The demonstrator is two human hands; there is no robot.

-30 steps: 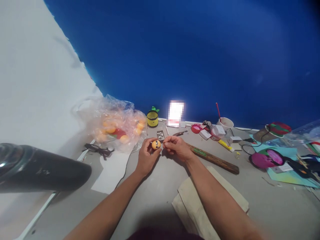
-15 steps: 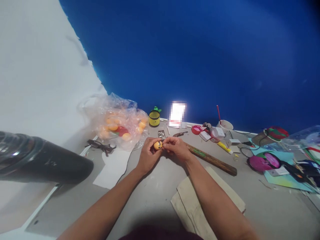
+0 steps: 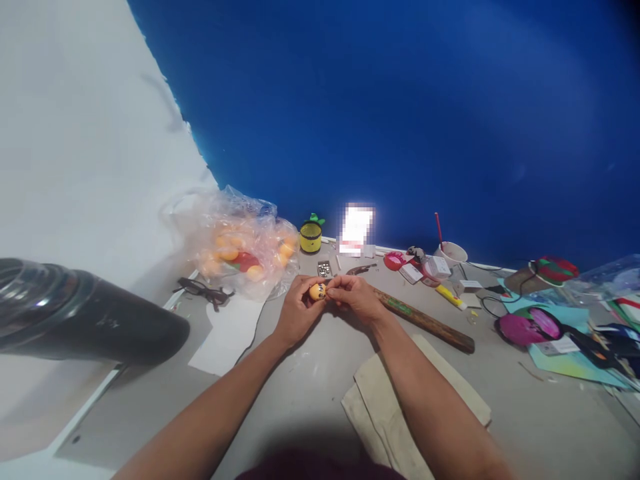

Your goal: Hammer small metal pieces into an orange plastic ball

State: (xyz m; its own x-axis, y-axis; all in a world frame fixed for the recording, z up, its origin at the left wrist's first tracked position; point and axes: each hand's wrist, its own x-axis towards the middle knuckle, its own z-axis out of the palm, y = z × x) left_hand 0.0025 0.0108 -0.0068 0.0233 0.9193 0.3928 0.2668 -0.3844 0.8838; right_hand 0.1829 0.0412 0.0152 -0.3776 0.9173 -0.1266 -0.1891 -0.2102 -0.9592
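Near the middle of the grey table, my left hand (image 3: 299, 308) is closed around a small orange ball (image 3: 317, 291) with dark and light marks like eyes on its right side. My right hand (image 3: 354, 297) is at the ball's right side, with thumb and forefinger pinched together close to the marks. Whatever is between those fingertips is too small to make out. Just behind the hands lies a small tray (image 3: 324, 269) of shiny little pieces. A brown wooden stick (image 3: 430, 324) runs rightward from behind my right hand.
A plastic bag (image 3: 240, 250) of orange balls and dark glasses (image 3: 205, 291) lie left. A large dark bottle (image 3: 100, 317) juts in. Behind stand a yellow cup (image 3: 311, 238) and a bright blurred screen (image 3: 357, 228). A folded cloth (image 3: 373, 400) lies under my right forearm; craft items crowd the right.
The view has shifted slightly, so the bottle and bag appear a little farther right. Both hands keep nearly the same pose around the ball.
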